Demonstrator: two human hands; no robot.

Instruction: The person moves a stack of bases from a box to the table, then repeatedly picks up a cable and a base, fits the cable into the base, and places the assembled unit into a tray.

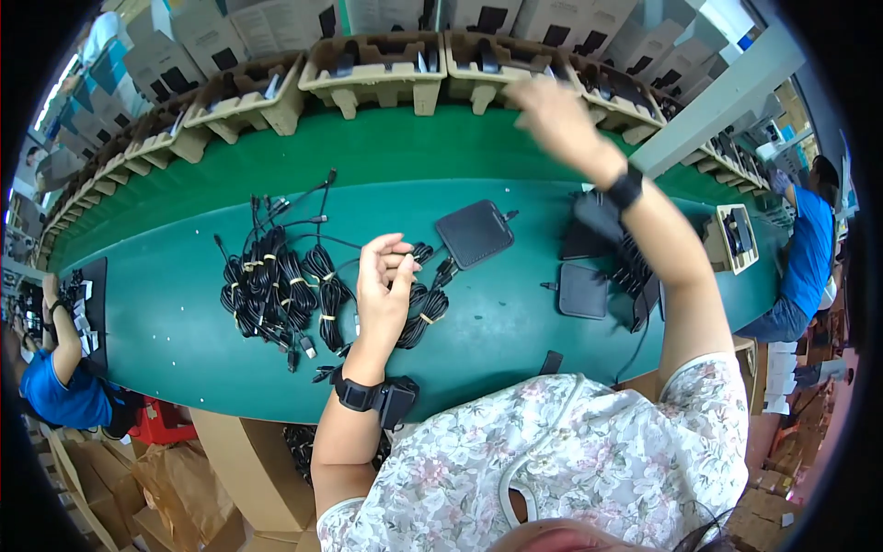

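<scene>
My left hand [384,285] is above the green table, its fingers curled in against a black cable bundle [422,253] at the fingertips. The palm partly hides the grip. More black cable bundles [267,285], tied with pale bands, lie in a heap to its left, and another bundle [425,313] lies just right of the wrist. A flat black square device [475,234] with a short plug rests right of my left hand. My right hand [556,115] reaches far forward to the front edge of a moulded cardboard tray [469,78]; motion blur hides its fingers.
A row of similar trays [372,83] curves along the back, with printed white boxes [267,37] behind. More black devices [583,291] lie beneath my right arm. A grey post [717,101] rises at right. Co-workers in blue [809,244] sit at both sides; open cartons [248,460] stand below.
</scene>
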